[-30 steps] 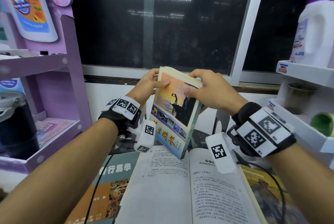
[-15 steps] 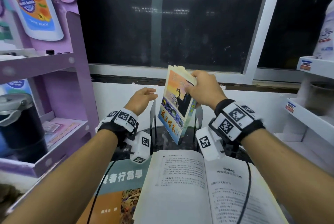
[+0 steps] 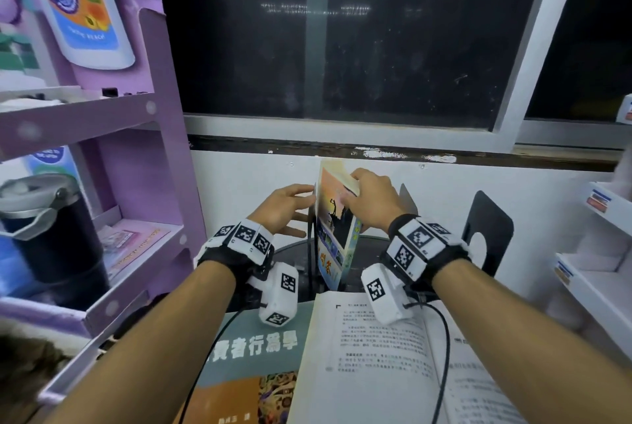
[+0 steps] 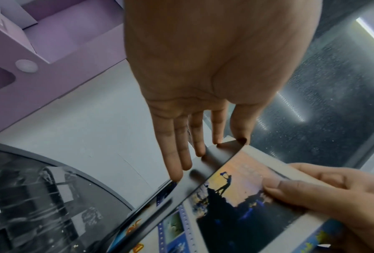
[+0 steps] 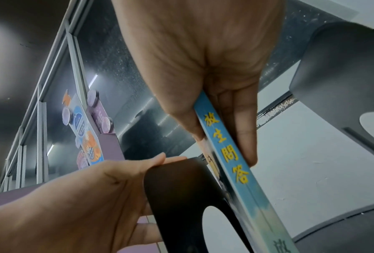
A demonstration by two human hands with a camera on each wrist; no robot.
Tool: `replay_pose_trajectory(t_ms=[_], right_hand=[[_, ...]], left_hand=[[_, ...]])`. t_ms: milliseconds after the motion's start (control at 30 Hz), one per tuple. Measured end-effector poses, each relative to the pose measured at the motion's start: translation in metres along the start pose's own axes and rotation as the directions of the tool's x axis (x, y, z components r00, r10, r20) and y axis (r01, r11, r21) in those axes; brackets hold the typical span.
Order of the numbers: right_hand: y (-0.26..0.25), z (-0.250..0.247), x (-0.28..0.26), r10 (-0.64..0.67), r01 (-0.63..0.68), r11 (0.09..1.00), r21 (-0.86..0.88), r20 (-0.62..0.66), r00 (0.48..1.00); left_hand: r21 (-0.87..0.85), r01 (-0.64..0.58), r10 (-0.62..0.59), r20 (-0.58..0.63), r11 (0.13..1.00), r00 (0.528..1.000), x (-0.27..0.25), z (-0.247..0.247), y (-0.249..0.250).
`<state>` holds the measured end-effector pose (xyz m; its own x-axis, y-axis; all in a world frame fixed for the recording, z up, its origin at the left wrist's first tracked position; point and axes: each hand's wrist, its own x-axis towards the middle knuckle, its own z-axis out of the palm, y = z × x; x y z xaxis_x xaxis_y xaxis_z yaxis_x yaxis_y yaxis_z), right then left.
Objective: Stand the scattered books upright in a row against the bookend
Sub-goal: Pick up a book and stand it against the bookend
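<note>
A thin book [image 3: 333, 228] with a sunset cover and a blue spine [image 5: 225, 150] stands nearly upright on the dark round table. My right hand [image 3: 352, 191] grips its top, thumb on the cover and fingers behind. A black metal bookend [image 3: 310, 252] stands just left of the book, seen edge-on. My left hand [image 3: 301, 208] lies with straight fingers [image 4: 177, 164] against the top of that bookend [image 4: 205, 164]. An open book [image 3: 376, 355] lies flat in front, beside a closed teal and orange book [image 3: 253, 372].
A second black bookend [image 3: 485, 228] stands to the right, and a grey upright plate [image 3: 408, 201] shows behind my right hand. A purple shelf unit [image 3: 136, 150] with a dark flask [image 3: 44, 228] is on the left, white shelves [image 3: 602, 273] on the right, and a wall and window behind.
My left hand has let go of the book and moved onto the bookend. My right hand has carried the book away from me and turned it nearly upright beside the bookend.
</note>
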<state>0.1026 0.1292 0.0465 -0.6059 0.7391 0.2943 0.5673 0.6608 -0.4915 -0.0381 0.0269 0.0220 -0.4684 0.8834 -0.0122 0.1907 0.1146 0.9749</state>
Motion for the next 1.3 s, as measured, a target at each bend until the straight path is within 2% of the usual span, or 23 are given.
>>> replay_pose_trajectory(t_ms=[167,267,567,800,867,1300], right_hand=[[-0.004,0.006,0.0,-0.066,0.062,0.997,0.034,0.122,0.99],[-0.008,0.007,-0.003,-0.092,0.071,0.99,0.124,0.176,0.98],[-0.007,0.014,-0.004,-0.055,-0.133,0.913,0.385,0.439,0.897],[-0.01,0.021,-0.005,-0.05,-0.204,0.899,0.386,0.556,0.83],[-0.01,0.025,-0.005,-0.038,-0.221,0.898,0.381,0.566,0.824],[-0.017,0.036,0.002,-0.013,-0.203,0.907,0.368,0.507,0.862]], left_hand=[[-0.052,0.009,-0.007,0.022,0.999,1.0,-0.001,0.0,0.0],[-0.072,0.004,-0.002,0.037,0.997,0.999,-0.001,-0.001,-0.001],[-0.096,0.005,0.001,0.062,0.995,0.998,0.001,-0.006,-0.005],[-0.121,0.018,-0.009,0.078,0.992,0.997,0.0,-0.005,-0.006],[-0.12,0.016,-0.006,0.082,0.993,0.997,0.001,-0.005,-0.006],[-0.122,0.007,0.003,0.084,0.993,0.996,0.001,-0.009,-0.008]])
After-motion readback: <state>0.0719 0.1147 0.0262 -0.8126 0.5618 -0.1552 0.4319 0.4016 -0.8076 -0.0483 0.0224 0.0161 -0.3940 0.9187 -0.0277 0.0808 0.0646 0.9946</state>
